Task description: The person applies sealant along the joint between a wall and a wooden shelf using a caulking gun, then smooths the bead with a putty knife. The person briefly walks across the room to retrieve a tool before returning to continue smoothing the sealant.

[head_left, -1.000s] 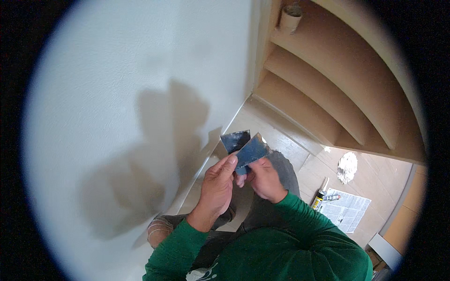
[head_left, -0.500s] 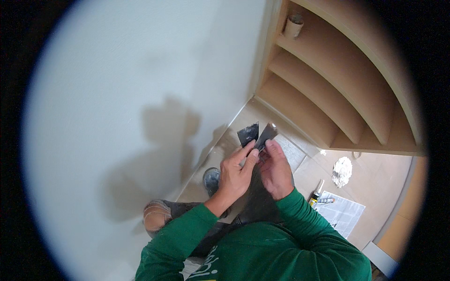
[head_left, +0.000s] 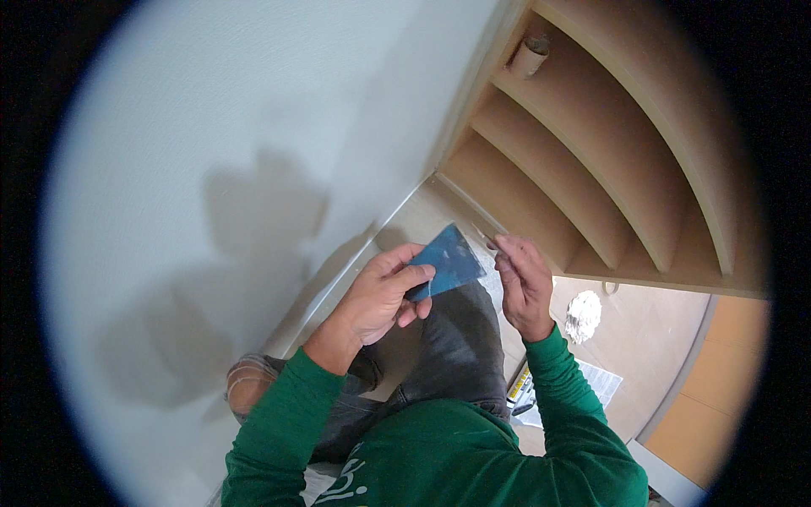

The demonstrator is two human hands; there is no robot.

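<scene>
Left hand (head_left: 384, 296) pinches the blue sheet (head_left: 448, 260); right hand (head_left: 522, 283) hovers just beside its edge, fingers loosely curled, apparently empty. Step underway: preparing the sheet. Next: right hand grips the free edge.

The light here is bright and even, coming from behind and above me, so my head and arms throw a soft, broad grey shadow (head_left: 253, 253) onto the white wall (head_left: 211, 127). No harsh glare anywhere; the wall is pale but keeps its texture. The fisheye lens rings the view in black and bends the wooden shelves (head_left: 608, 169) into arcs near the rim. My left hand (head_left: 380, 291) and right hand (head_left: 522, 283) look reasonably sharp; the edges go softer.
</scene>
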